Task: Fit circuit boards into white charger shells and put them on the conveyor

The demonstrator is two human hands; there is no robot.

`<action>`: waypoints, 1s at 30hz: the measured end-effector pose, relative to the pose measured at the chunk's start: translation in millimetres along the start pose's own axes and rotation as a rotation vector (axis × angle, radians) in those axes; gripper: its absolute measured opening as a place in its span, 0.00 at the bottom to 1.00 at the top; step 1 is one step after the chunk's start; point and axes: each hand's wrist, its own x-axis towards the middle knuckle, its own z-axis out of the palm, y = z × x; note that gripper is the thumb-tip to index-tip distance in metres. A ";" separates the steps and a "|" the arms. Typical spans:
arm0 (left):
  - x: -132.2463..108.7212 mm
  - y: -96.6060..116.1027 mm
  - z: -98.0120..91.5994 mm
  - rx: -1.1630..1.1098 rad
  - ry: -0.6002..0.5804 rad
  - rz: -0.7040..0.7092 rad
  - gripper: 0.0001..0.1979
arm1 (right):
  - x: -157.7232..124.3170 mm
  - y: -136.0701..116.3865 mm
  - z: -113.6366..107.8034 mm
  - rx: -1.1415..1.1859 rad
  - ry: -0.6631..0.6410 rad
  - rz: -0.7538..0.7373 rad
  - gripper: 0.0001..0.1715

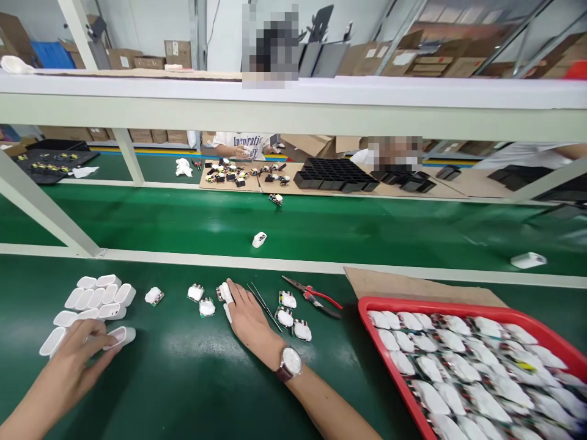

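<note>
My left hand (76, 354) lies at the lower left with its fingers curled round a white plastic casing (120, 335). Just behind it is a cluster of several similar white casings (98, 297). My right hand (250, 321), with a watch on the wrist, lies flat on the green mat, fingers stretched out. Its white-capped fingertips touch a small white charger module (223, 292). More modules lie around it: two on the left (195, 293), (206, 307), one further left (154, 296), and three on the right (288, 315).
Thin tweezers (263, 304) and red-handled pliers (314, 296) lie right of my hand. A red tray (367, 305) full of modules sits at the right on cardboard (413, 287). White parts (259, 239), (528, 260) ride the green belt. People work opposite by black trays (334, 174).
</note>
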 end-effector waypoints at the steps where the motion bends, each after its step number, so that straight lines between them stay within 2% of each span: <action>1: 7.0 12.2 1.0 -0.044 0.003 0.013 0.14 | -0.3 -1.1 1.4 0.000 0.010 0.009 0.21; 4: 31.5 57.5 19.3 -0.229 -0.092 0.080 0.07 | 2.6 -0.7 1.2 0.037 0.039 -0.007 0.24; 7: 56.0 99.8 58.1 -0.415 -0.307 0.204 0.04 | 3.2 1.2 -4.4 0.054 0.052 -0.016 0.26; 8: 63.8 109.4 72.1 -0.444 -0.359 0.233 0.05 | 1.3 1.5 -6.7 0.067 0.060 -0.014 0.26; 10: 78.5 120.2 96.0 -0.452 -0.387 0.248 0.06 | -5.5 1.9 -10.6 0.109 0.086 -0.007 0.26; 13: 95.0 120.1 115.5 -0.430 -0.332 0.219 0.05 | -18.9 3.5 -12.7 0.191 0.125 -0.019 0.23; 15: 98.9 115.9 119.4 -0.451 -0.300 0.195 0.03 | -26.1 5.0 -11.6 0.246 0.143 -0.026 0.21; 16: 98.5 114.0 119.8 -0.475 -0.292 0.174 0.05 | -28.6 5.7 -10.6 0.268 0.152 -0.023 0.22; 21: 84.9 112.5 118.8 -0.645 -0.334 -0.039 0.25 | -32.7 6.3 -10.4 0.327 0.200 0.063 0.27; 24: 80.8 114.4 121.8 -0.660 -0.344 -0.015 0.38 | -33.2 5.7 -21.2 0.396 0.258 0.095 0.25; 27: 81.9 115.6 127.1 -0.684 -0.350 0.083 0.31 | -35.9 3.0 -39.2 0.484 0.270 0.075 0.24; 30: 83.1 117.4 130.8 -0.722 -0.316 0.089 0.23 | -41.9 -4.0 -54.7 0.549 0.235 -0.005 0.27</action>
